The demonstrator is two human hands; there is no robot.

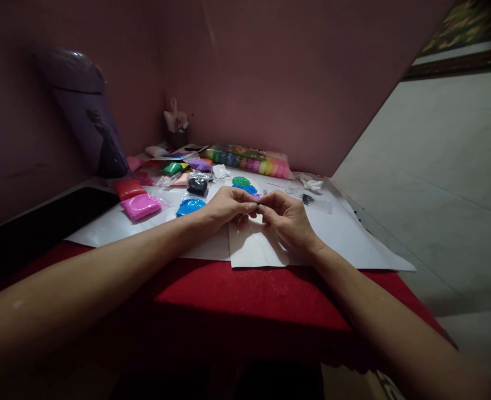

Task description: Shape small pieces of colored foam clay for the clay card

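My left hand (231,204) and my right hand (287,215) meet fingertip to fingertip above a white sheet (256,253). Between their pinched thumbs and forefingers is a small dark piece of modelling clay (257,204), mostly covered by the fingers. Just beyond the hands, green clay (241,181) and blue clay (245,189) lie pressed onto the sheet, with a bit of purple clay (256,196) partly hidden. Beside my left wrist are a bag of blue clay (191,207) and a bag of black clay (197,185).
Bags of pink clay (140,206) and red clay (128,189) lie at the left, near a dark flat object (40,222). A long pack of coloured clay (249,160) rests against the wall. Black scraps (307,199) and crumpled tissue (311,183) lie right. Red cloth (212,289) covers the table.
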